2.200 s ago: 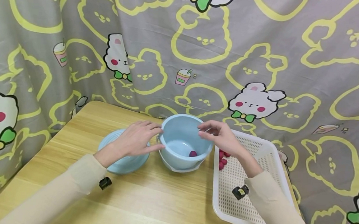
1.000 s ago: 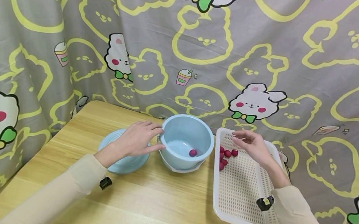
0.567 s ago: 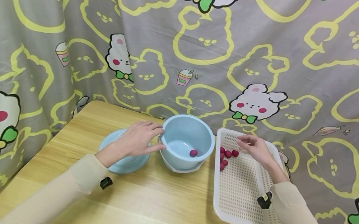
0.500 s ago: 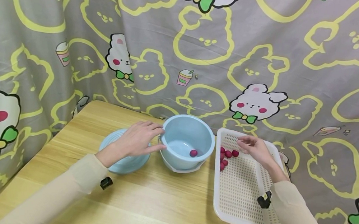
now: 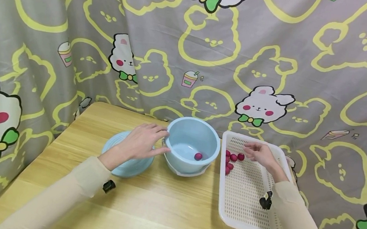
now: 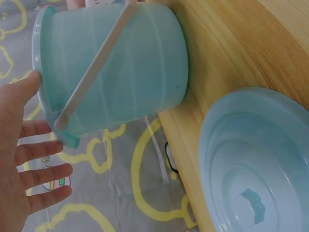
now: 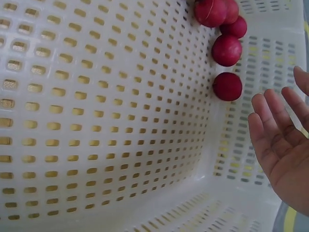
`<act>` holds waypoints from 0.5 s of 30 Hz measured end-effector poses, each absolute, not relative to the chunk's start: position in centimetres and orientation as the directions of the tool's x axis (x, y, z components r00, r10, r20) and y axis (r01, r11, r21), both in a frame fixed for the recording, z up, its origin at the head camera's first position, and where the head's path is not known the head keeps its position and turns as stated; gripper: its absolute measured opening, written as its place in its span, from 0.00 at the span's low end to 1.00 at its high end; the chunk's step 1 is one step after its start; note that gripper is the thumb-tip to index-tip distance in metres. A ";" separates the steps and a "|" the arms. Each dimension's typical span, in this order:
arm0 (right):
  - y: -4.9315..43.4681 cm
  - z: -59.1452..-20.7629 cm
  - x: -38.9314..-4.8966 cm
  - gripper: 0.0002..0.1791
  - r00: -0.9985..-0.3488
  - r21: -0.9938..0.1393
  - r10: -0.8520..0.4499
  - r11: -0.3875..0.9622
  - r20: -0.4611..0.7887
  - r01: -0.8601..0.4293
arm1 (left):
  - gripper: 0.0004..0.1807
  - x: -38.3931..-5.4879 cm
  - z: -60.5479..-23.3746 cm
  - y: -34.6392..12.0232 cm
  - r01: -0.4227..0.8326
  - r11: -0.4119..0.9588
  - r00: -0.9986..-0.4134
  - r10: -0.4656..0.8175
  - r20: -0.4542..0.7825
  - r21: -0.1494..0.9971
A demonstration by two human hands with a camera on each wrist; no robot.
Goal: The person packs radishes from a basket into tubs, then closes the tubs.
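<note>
A light blue bucket stands upright with one dark red round fruit on its bottom. My left hand is at the bucket's left rim, fingers spread; in the left wrist view its thumb touches the rim beside the pale handle. To the right is a white perforated basket, holding several dark red round fruits in its far left corner. Over the basket's far part hovers my right hand. The right wrist view has its loosely extended fingers apart from the nearest fruit, nothing in them.
A light blue round dish, basin or lid, lies on the wooden table left of the bucket, partly under my left forearm. A patterned grey curtain hangs close behind the table.
My right hand has moved right from over the bucket to above the basket, then sunk slightly. The left hand stays at the bucket's rim.
</note>
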State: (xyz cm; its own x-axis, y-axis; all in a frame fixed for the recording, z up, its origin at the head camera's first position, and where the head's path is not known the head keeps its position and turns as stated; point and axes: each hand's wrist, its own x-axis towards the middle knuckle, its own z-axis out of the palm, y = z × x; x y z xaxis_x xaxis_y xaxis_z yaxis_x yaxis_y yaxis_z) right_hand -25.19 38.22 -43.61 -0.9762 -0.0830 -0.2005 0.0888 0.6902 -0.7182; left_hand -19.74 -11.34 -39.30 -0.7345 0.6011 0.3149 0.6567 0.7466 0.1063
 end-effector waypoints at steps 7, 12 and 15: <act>38.6 -44.7 -25.4 0.28 -0.974 -0.725 -0.070 0.679 -0.216 0.112 | 0.33 -19.8 -39.3 -11.4 0.658 0.747 -0.730 0.604 0.319 0.093; 38.6 -45.3 -25.5 0.27 -0.971 -0.719 -0.061 0.683 -0.229 0.126 | 0.33 -19.9 -39.5 -11.4 0.663 0.743 -0.725 0.608 0.324 0.088; 38.6 -45.5 -25.5 0.26 -0.970 -0.718 -0.057 0.683 -0.236 0.134 | 0.33 -19.9 -39.5 -11.4 0.664 0.742 -0.724 0.608 0.327 0.091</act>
State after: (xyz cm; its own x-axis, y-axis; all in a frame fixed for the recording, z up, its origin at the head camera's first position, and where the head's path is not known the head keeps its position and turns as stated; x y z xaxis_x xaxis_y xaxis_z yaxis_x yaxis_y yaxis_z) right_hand -25.49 38.61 -45.54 -0.9701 -0.0573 -0.2357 0.1342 0.6828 -0.7182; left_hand -19.94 -11.37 -39.53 -0.7237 0.6080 0.3266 0.6644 0.7417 0.0915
